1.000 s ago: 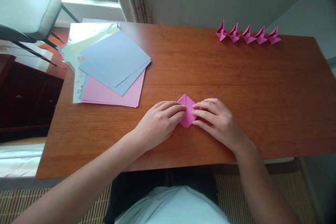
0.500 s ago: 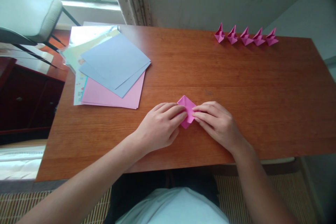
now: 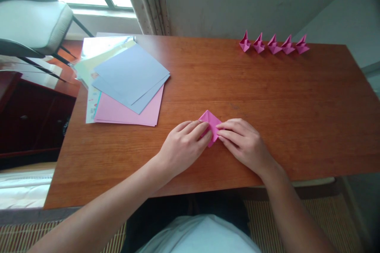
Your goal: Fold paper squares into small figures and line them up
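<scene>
Rn my left fingers (image 3: 200,129) r holding the left side of a small, folded pink paper diamond (image 3: 211,119), right fingers (image 3: 233,127) pinching its right edge, so it's btwn them on the brown wooden bench (image 3: 267,95). Five pointy magenta paper figures (image 3: 273,48) past my right fingers look done imo; this one's prob partway, flat-ish w/o their upright points yet.

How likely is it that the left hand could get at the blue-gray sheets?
Probably yes: the blue-gray sheets lie uppermost and uncovered, though the left hand has its fingers on the folded pink paper.
</scene>
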`<state>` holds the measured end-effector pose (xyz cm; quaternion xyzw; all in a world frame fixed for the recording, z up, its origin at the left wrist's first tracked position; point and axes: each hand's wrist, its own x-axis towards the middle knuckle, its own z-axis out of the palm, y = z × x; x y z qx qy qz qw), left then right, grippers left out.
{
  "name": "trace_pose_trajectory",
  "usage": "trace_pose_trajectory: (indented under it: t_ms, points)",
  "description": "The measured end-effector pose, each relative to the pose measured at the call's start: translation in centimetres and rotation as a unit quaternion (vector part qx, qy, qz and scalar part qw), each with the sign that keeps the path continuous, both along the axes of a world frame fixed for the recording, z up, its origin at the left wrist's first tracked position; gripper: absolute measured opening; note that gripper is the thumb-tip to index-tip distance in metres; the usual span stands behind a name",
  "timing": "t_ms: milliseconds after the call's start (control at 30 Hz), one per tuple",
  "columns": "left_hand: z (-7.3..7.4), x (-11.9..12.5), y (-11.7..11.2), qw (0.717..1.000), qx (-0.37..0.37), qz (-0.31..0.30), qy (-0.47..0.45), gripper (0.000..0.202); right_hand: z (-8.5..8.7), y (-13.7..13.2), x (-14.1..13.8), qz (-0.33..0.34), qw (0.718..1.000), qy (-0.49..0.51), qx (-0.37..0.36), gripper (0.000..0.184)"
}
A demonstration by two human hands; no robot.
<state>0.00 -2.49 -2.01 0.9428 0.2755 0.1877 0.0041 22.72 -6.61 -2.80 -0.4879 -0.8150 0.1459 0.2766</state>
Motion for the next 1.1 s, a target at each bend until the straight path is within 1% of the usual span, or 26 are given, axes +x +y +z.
trace_pose_trajectory:
  t_ms: [133,267,333,433,533,633,767,900,1033,1100]
  points:
    - [-0.1,0.0,-0.2,1.000,0.007,-0.009,0.016,0.022,0.3,-0.2,0.1,0.006,1.000,-0.006,-0.004,0.023]
    - [-0.1,-0.1,-0.4,0.999,0.011,-0.017,0.032,0.026,0.7,0.3,-0.3,0.001,1.000,-0.015,-0.022,0.032]
    - [0.0,-0.1,-0.5,0.999,0.012,-0.018,0.037,0.027,0.9,0.9,-0.8,-0.013,0.999,-0.040,-0.031,0.037]
    - [0.1,-0.1,-0.6,0.999,0.014,-0.019,0.039,0.029,1.0,1.9,-1.7,-0.020,0.993,-0.105,-0.042,0.044]
    - [0.2,-0.1,-0.7,0.999,0.021,-0.019,0.037,0.032,0.9,2.6,-2.4,-0.024,0.987,-0.153,-0.038,0.044]
    - [0.0,-0.2,-1.0,0.998,0.026,-0.019,0.045,0.033,0.6,2.7,-2.8,-0.038,0.984,-0.170,-0.027,0.044]
    - [-0.3,-0.1,-2.3,0.997,0.011,0.000,0.077,0.040,0.5,2.6,-2.9,-0.051,0.981,-0.183,-0.029,0.043]
    - [-0.3,-0.1,-4.5,0.992,-0.034,0.038,0.117,0.048,0.5,2.5,-2.9,-0.051,0.979,-0.195,-0.029,0.044]
    - [0.2,-0.3,-6.2,0.987,-0.081,0.049,0.131,0.072,0.3,2.3,-3.0,-0.060,0.981,-0.182,-0.018,0.044]
    - [0.3,-0.3,-6.7,0.985,-0.095,0.054,0.133,0.078,0.1,2.3,-3.0,-0.060,0.982,-0.176,-0.013,0.044]
